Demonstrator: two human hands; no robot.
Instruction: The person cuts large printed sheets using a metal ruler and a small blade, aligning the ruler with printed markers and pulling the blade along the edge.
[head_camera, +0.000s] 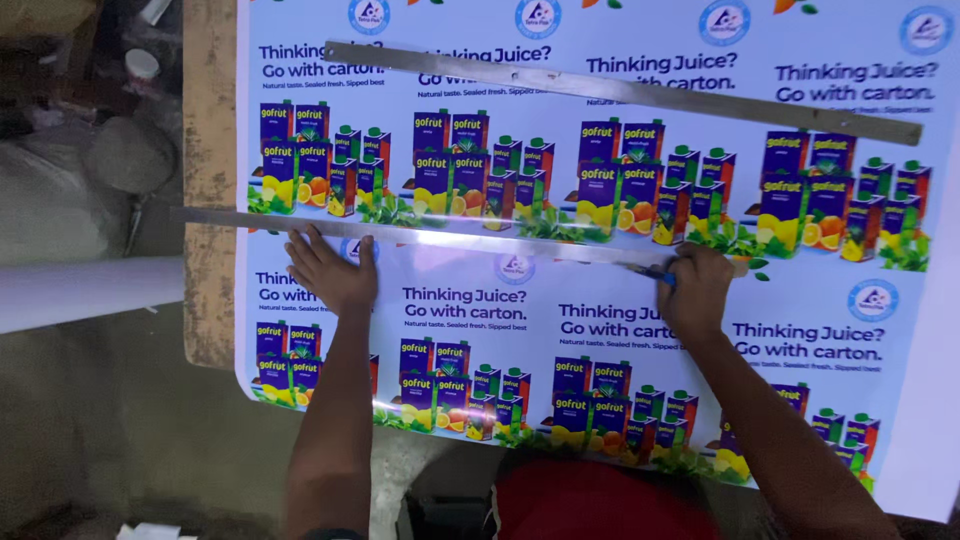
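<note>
Printed sheet (600, 300), glossy, white with repeated rows of juice-carton pictures, lies flat across the wooden worktable (210, 200), its left edge set just in from the table's left edge, its near edge hanging past the table's front edge toward us. A long metal straightedge (450, 238) lies on the sheet, running left to right across its middle and poking out past the table's left edge. Our left hand (330, 270) is spread palm-down, fingers open, pressing on the straightedge near the sheet's left edge; it grips nothing, just holds flat. Our right hand (697, 290) is curled shut around a blue-handled cutter (655, 272), tip touching the sheet right along the straightedge's near side, toward the right part of the sheet. We can't make out the blade itself, too small. A second metal ruler (620, 90) lies loose on the far part of the sheet, slanted, well apart from both hands. A white roll (80, 290) sticks out left of the table. Red cloth (590, 500) shows at the bottom of the view, below the sheet's near edge, between our forearms.
</note>
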